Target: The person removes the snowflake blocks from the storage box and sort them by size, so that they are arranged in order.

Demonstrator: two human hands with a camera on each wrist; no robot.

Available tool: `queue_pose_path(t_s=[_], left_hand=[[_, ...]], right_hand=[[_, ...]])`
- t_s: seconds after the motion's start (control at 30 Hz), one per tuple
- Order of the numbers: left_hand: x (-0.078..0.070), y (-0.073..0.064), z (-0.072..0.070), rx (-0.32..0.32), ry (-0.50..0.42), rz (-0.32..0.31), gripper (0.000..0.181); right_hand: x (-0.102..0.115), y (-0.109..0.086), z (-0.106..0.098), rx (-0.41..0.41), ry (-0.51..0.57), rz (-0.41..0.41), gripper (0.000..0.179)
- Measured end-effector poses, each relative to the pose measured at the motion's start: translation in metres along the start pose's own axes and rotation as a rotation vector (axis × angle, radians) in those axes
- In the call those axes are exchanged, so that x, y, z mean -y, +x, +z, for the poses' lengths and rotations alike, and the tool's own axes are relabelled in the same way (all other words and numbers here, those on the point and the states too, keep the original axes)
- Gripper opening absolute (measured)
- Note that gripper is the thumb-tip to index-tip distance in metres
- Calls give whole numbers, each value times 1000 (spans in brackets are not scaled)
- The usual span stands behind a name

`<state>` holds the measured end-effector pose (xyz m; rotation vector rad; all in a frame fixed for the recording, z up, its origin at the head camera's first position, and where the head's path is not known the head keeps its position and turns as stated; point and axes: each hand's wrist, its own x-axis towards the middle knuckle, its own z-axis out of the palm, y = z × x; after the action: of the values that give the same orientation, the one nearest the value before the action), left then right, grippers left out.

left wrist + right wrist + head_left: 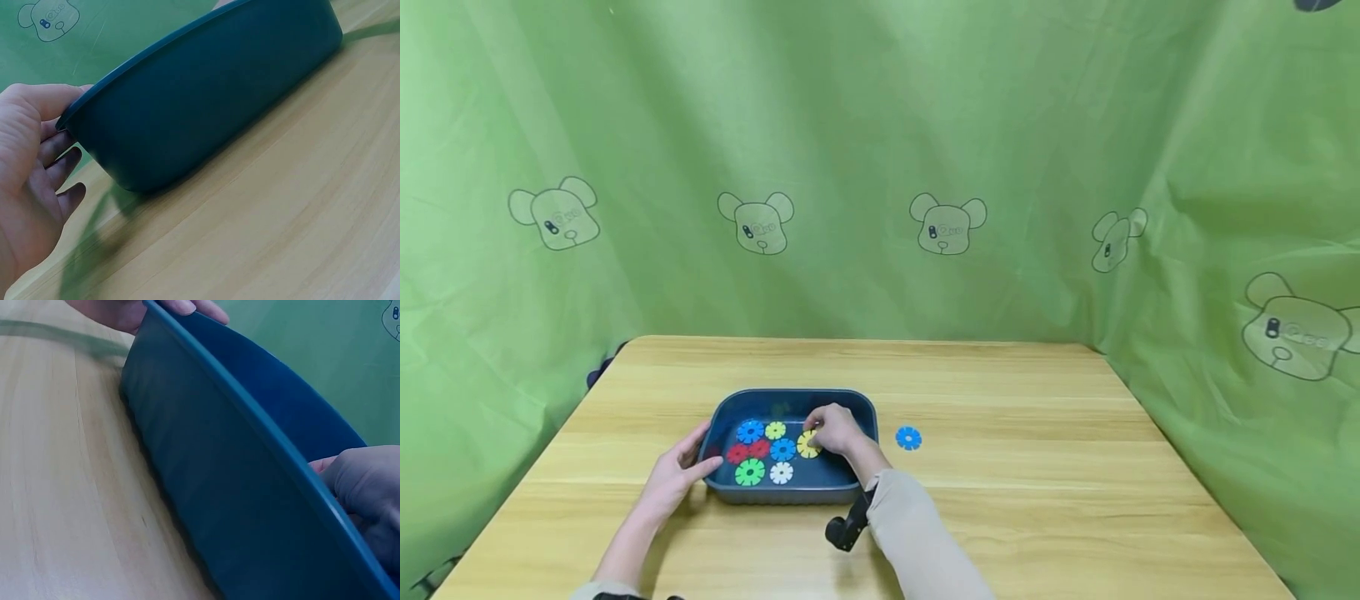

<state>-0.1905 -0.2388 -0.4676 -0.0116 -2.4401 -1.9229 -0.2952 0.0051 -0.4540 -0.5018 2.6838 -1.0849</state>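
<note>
A dark blue plastic basin [786, 496] stands on the table. My left hand [672, 477] grips its left end, thumb over the rim and fingers against the outside; the left wrist view shows this hand [37, 150] at the rim's corner. Over the right half of the basin, my right hand [837, 431] reaches in, its curled fingers pinching a yellow notched disc [807, 446]. In the right wrist view the basin wall partly hides this hand [369, 487]. Several other notched discs lie inside, including a green disc [749, 472] and a white disc [781, 473].
Right of the basin, a blue notched disc [908, 438] lies on the wooden table [1037, 467]. A green curtain [850, 275] with bear-head prints hangs behind the table and along its sides.
</note>
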Motion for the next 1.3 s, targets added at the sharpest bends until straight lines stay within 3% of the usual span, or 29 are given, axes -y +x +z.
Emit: queue_pose_path(t_s=[0.3,0.57,0.83,1.0,1.17,1.3], left_hand=[[0,-1,0,0,2,-4,66],[1,-3,0,-6,0,-12,66],[0,-1,0,-8,11,-11,67],[0,-1,-1,-6,6,-14,67],[-1,-2,0,-5,10,-21,67],[-1,-2,1,-9,11,-13,67]], right_hand=[[0,-1,-12,33,136,-13,11],[8,-2,-35,49,298,-43,16],[2,-7,-72,-20,417,1,18],[-13,-14,-96,-78,529,49,23],[-50,-18,-115,-153,603,76,27],[-80,-27,-124,-195,595,129,29]])
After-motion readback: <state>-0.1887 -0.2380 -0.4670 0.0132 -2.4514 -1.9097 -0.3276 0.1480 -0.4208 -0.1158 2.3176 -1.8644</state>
